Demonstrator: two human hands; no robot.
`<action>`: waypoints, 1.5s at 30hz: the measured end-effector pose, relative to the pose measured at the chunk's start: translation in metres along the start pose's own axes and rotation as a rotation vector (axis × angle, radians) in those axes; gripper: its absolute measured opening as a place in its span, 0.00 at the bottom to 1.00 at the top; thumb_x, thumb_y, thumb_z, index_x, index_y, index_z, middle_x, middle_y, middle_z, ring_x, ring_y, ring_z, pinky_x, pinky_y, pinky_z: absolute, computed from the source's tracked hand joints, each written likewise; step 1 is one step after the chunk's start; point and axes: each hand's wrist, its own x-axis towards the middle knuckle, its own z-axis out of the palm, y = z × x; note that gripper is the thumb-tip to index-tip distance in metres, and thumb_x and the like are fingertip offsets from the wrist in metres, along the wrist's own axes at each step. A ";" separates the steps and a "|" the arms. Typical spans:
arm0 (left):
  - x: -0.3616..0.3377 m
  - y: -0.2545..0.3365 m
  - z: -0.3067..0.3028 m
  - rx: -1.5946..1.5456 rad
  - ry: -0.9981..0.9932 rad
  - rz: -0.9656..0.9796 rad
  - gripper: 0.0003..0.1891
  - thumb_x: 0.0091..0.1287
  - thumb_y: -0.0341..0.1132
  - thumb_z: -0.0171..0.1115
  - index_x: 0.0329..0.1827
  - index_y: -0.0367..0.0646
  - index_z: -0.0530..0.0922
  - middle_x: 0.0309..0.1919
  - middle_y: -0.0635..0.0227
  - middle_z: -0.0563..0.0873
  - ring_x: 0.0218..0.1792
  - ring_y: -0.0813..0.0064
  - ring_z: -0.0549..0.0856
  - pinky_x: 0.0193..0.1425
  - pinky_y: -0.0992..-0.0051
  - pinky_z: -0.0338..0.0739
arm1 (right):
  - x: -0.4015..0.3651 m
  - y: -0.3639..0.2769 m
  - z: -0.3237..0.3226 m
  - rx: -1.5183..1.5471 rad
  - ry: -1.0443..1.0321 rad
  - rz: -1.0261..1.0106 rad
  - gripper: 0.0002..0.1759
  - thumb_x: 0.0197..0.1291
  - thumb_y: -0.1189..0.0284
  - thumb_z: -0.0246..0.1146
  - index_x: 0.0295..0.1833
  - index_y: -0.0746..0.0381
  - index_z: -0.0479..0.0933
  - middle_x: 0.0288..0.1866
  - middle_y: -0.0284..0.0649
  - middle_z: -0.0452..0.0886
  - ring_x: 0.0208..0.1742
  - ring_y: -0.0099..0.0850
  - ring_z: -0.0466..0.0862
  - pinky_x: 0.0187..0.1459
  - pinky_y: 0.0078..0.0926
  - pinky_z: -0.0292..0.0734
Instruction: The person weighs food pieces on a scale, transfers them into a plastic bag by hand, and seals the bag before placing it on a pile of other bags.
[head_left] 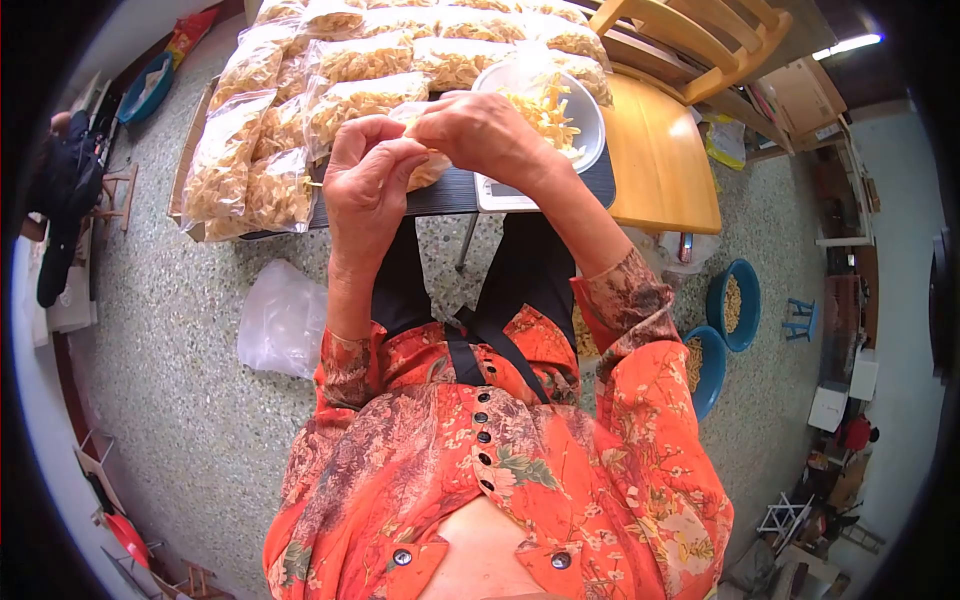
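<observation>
My left hand (368,172) is closed, thumb and forefinger pinched together at the near edge of the dark table. My right hand (475,130) is closed too, its fingertips meeting those of the left. Between and below them shows part of a clear plastic bag (430,172) with pale yellowish strips inside; the fingers hide most of it, and its edge seems to be in both pinches. Just right of my right hand, a white bowl (592,130) of loose dried strips (545,110) rests on a white scale (500,195).
Several filled clear bags (370,105) cover the table's far and left side. A wooden chair (665,150) stands at the right. Blue basins (741,305) with pale pieces and an empty-looking plastic bag (283,320) are on the floor. Another person (65,190) is at far left.
</observation>
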 end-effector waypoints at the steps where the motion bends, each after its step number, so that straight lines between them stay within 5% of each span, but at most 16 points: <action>1: 0.000 0.003 0.000 -0.005 0.003 0.001 0.08 0.57 0.19 0.73 0.39 0.36 0.87 0.42 0.64 0.83 0.42 0.71 0.85 0.46 0.74 0.82 | 0.004 0.000 -0.002 -0.075 -0.110 0.034 0.05 0.60 0.69 0.66 0.36 0.58 0.84 0.32 0.42 0.86 0.39 0.44 0.87 0.40 0.41 0.82; 5: 0.001 0.008 0.000 -0.007 -0.022 0.009 0.08 0.57 0.18 0.72 0.39 0.36 0.87 0.42 0.64 0.83 0.42 0.71 0.85 0.46 0.74 0.81 | 0.018 -0.005 0.014 -0.084 -0.042 0.106 0.11 0.61 0.66 0.65 0.28 0.57 0.80 0.29 0.43 0.83 0.38 0.45 0.86 0.39 0.44 0.81; 10: 0.000 0.001 -0.007 0.062 0.009 -0.066 0.07 0.57 0.20 0.73 0.38 0.38 0.87 0.42 0.64 0.84 0.45 0.69 0.85 0.50 0.72 0.79 | 0.001 0.000 0.002 0.211 0.047 0.128 0.07 0.63 0.72 0.66 0.43 0.58 0.88 0.34 0.46 0.88 0.39 0.39 0.90 0.42 0.33 0.84; 13: -0.001 -0.003 -0.008 0.067 0.014 -0.077 0.07 0.58 0.21 0.74 0.38 0.39 0.87 0.41 0.64 0.84 0.47 0.68 0.84 0.52 0.72 0.78 | -0.015 0.012 -0.025 0.395 0.188 0.235 0.14 0.61 0.80 0.67 0.51 0.59 0.88 0.35 0.40 0.90 0.36 0.24 0.89 0.41 0.21 0.83; 15: -0.001 -0.005 -0.008 0.074 0.015 -0.056 0.07 0.58 0.21 0.74 0.38 0.38 0.87 0.41 0.64 0.84 0.46 0.68 0.85 0.51 0.72 0.79 | -0.028 0.020 -0.043 0.279 0.298 0.431 0.10 0.59 0.79 0.65 0.45 0.61 0.88 0.34 0.46 0.89 0.36 0.38 0.90 0.43 0.27 0.84; 19: -0.002 -0.003 -0.006 0.033 -0.022 -0.077 0.06 0.59 0.21 0.74 0.39 0.38 0.87 0.42 0.67 0.84 0.48 0.70 0.83 0.53 0.74 0.78 | -0.053 0.059 -0.039 -0.067 0.167 0.521 0.06 0.59 0.73 0.68 0.40 0.62 0.87 0.33 0.48 0.87 0.36 0.43 0.89 0.43 0.33 0.84; 26: 0.001 0.005 -0.008 0.055 -0.040 -0.018 0.06 0.59 0.20 0.73 0.38 0.37 0.86 0.40 0.63 0.84 0.43 0.69 0.85 0.46 0.72 0.81 | -0.049 0.066 -0.015 -0.420 -0.094 0.519 0.20 0.59 0.54 0.72 0.39 0.63 0.87 0.33 0.52 0.87 0.41 0.48 0.89 0.46 0.42 0.84; 36: 0.002 0.004 -0.007 0.064 -0.052 -0.003 0.06 0.60 0.20 0.72 0.38 0.36 0.86 0.39 0.63 0.84 0.41 0.69 0.85 0.44 0.73 0.81 | -0.054 0.071 -0.018 -0.434 -0.076 0.511 0.12 0.59 0.65 0.71 0.40 0.63 0.85 0.34 0.49 0.87 0.38 0.45 0.88 0.46 0.40 0.82; 39: 0.001 0.004 -0.007 0.060 -0.058 -0.007 0.06 0.59 0.20 0.72 0.38 0.36 0.86 0.39 0.63 0.84 0.41 0.69 0.85 0.44 0.73 0.81 | -0.060 0.073 -0.034 -0.281 0.083 0.513 0.10 0.60 0.68 0.72 0.40 0.63 0.85 0.28 0.42 0.87 0.30 0.35 0.86 0.37 0.30 0.83; 41: 0.001 0.003 -0.006 0.073 -0.049 -0.007 0.06 0.59 0.20 0.73 0.38 0.36 0.86 0.39 0.64 0.84 0.41 0.69 0.85 0.44 0.72 0.81 | -0.063 0.072 -0.046 0.346 0.249 0.840 0.09 0.62 0.69 0.73 0.40 0.65 0.86 0.26 0.33 0.85 0.26 0.22 0.83 0.30 0.20 0.80; 42: 0.001 0.002 -0.005 0.071 -0.048 -0.006 0.06 0.59 0.20 0.73 0.38 0.36 0.86 0.39 0.64 0.84 0.41 0.69 0.85 0.44 0.72 0.81 | -0.065 0.075 -0.050 0.549 0.330 0.842 0.10 0.63 0.69 0.74 0.41 0.65 0.86 0.28 0.29 0.84 0.27 0.15 0.81 0.29 0.14 0.79; 45: 0.001 0.002 -0.004 0.064 -0.057 -0.006 0.07 0.59 0.20 0.73 0.38 0.36 0.86 0.39 0.64 0.84 0.41 0.69 0.85 0.44 0.73 0.81 | -0.068 0.073 -0.055 0.829 0.507 0.911 0.10 0.62 0.70 0.74 0.43 0.65 0.86 0.30 0.30 0.85 0.27 0.15 0.81 0.29 0.12 0.80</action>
